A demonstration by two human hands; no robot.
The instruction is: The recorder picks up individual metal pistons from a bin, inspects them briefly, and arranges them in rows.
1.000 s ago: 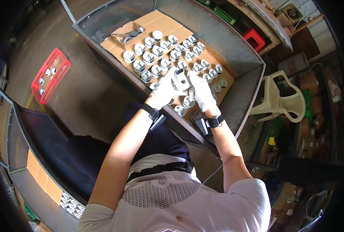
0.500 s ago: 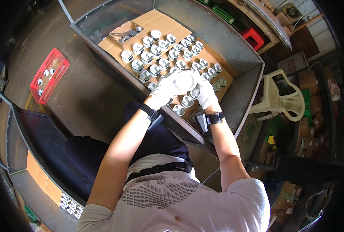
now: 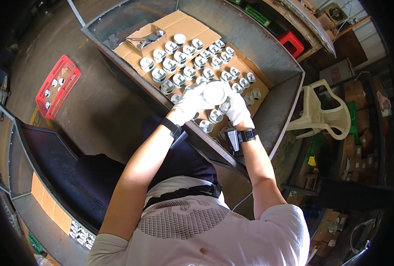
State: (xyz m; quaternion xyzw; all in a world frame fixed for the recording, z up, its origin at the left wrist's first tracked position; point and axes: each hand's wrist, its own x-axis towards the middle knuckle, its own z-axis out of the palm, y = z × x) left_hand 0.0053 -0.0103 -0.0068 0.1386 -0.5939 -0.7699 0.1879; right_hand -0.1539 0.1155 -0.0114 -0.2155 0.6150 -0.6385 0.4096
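Between my two white-gloved hands is a silvery piston (image 3: pixel 214 92), its round pale crown turned up to me. My left hand (image 3: pixel 190 101) is closed on its left side, and my right hand (image 3: pixel 235 108) grips its right edge with bent fingers. Glare blurs the fingertips against the metal. Under and beyond the hands, several more pistons (image 3: pixel 169 65) stand in loose rows on cardboard sheets (image 3: pixel 179 23) inside a metal-walled bench. A piston (image 3: pixel 206 126) sits just below my hands, near the bench's front edge.
A small cardboard box (image 3: pixel 144 40) with dark tools stands at the bench's far left. On the floor to the left lies a red crate (image 3: pixel 58 86) holding a few pistons. A cream plastic chair (image 3: pixel 321 108) is at the right, beyond the bench's metal wall (image 3: pixel 276 102).
Both hands stay over the bench with the piston between them. My right fingers have shifted slightly down its edge, and the view has moved a little.
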